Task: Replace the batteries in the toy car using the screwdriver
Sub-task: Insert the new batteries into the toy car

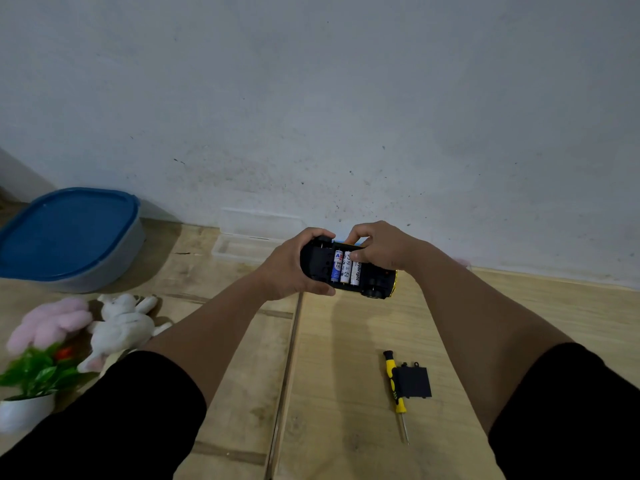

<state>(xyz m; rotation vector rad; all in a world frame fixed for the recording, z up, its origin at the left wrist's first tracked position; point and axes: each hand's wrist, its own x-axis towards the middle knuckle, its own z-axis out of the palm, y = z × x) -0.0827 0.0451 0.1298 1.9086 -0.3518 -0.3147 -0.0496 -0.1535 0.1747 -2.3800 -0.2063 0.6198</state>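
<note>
- The toy car (349,268) is held belly-up above the wooden floor (346,358), close to the wall (311,98); its underside is black, with a gold body edge showing at the right end.
- Three batteries (346,267) lie side by side in the open compartment. The left one has a blue-and-white label whose letters I can't fully make out; the right one reads something ending in "bright".
- The left hand (294,268) grips the car's left end, fingers curled round it.
- The right hand (377,249) is over the car's far side, its fingertips pressing down at the top of the rightmost battery.
- One screwdriver (394,386), yellow and black, lies on the floor nearer the person, with one black battery cover (415,382) touching its handle.
- Off to the left: one blue-lidded tub (69,237), two plush toys (117,327), one pink and one white, and one potted plant (31,386).
- One clear plastic box (249,237) sits by the wall.
</note>
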